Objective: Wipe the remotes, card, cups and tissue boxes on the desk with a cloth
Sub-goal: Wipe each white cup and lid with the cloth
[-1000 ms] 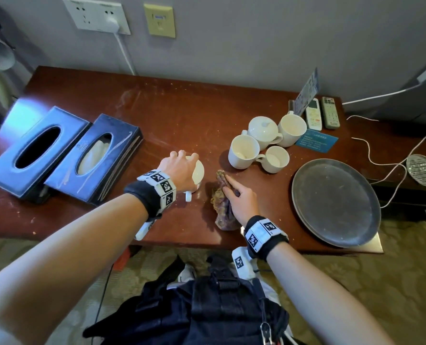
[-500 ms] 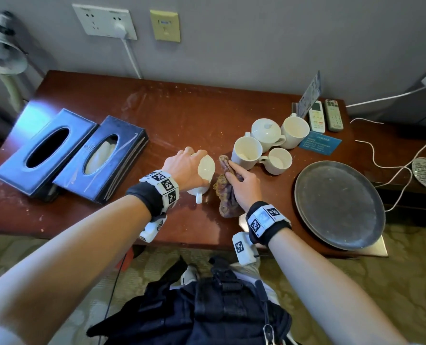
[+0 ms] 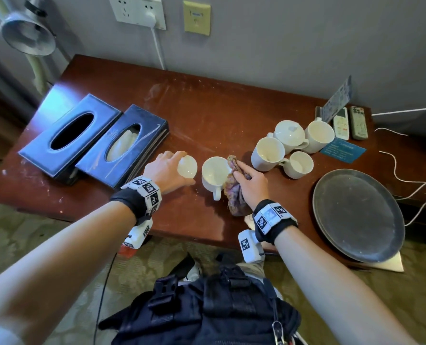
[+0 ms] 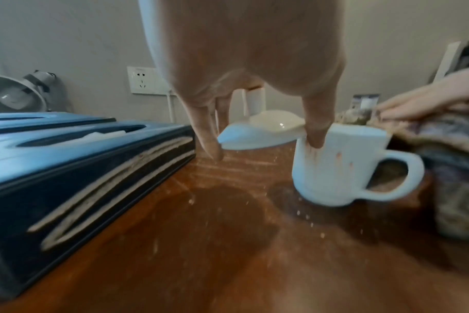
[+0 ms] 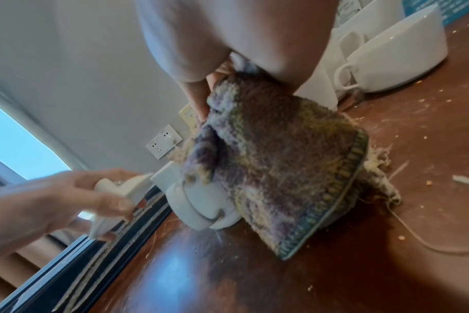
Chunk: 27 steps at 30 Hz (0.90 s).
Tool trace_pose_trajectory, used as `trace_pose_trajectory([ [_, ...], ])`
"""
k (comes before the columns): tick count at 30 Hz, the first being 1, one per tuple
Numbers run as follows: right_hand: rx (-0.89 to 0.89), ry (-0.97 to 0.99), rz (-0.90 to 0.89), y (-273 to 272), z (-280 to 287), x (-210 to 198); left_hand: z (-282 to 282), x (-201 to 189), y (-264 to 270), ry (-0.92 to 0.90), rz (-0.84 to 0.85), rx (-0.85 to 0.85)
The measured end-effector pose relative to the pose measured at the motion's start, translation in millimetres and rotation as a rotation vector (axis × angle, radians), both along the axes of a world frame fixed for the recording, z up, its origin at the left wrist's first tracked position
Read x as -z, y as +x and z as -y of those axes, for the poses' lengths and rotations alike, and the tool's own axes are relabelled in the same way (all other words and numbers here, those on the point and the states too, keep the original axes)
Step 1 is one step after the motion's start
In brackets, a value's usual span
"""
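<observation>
My left hand (image 3: 168,171) grips a white cup lid (image 3: 187,166) (image 4: 260,131) just left of an open white mug (image 3: 213,175) (image 4: 335,167), clear of its rim. The mug stands near the desk's front edge with its handle toward me. My right hand (image 3: 253,181) holds a purple knitted cloth (image 3: 234,192) (image 5: 281,158) against the mug's right side and rim. Further right stand two open cups (image 3: 269,153), a lidded cup (image 3: 290,133) and another open cup (image 3: 318,135). Two remotes (image 3: 341,127) and a blue card (image 3: 343,150) lie at the back right. Two dark blue tissue boxes (image 3: 70,138) sit on the left.
A round grey tray (image 3: 358,215) overhangs the desk's front right corner. A standing card (image 3: 338,100) leans by the wall. White cables (image 3: 406,180) trail off the right side. The brown desk (image 3: 207,115) is dusty, with crumbs. A lamp (image 3: 27,33) stands far left.
My left hand has lifted the lid off the mug and carried it to the left. My right hand has brought the cloth from the desk up to the mug's rim.
</observation>
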State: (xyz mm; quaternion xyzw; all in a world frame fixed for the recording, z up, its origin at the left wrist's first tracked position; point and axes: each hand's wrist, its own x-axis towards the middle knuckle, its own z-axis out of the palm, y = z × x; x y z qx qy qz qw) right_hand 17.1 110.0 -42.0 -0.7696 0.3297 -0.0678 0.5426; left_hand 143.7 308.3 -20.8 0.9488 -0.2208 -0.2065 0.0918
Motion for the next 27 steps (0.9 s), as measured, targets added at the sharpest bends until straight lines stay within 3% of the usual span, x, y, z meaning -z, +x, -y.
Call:
trace_pose_trajectory([
  [8,-0.009,-0.026,-0.026,2.3,-1.7,1.8,-10.8,41.1,-7.1,0.233,-0.023,0.076],
  [16,-0.008,-0.056,-0.046,2.8,-4.3,0.3,-15.0,46.9,-4.0,0.222,-0.004,0.141],
  [21,-0.033,-0.078,-0.062,3.9,-2.6,2.1,4.0,34.5,-11.2,0.074,-0.045,0.139],
  [27,0.058,-0.062,-0.036,-2.6,18.7,-3.3,47.7,13.9,-18.3,-0.139,-0.047,0.204],
])
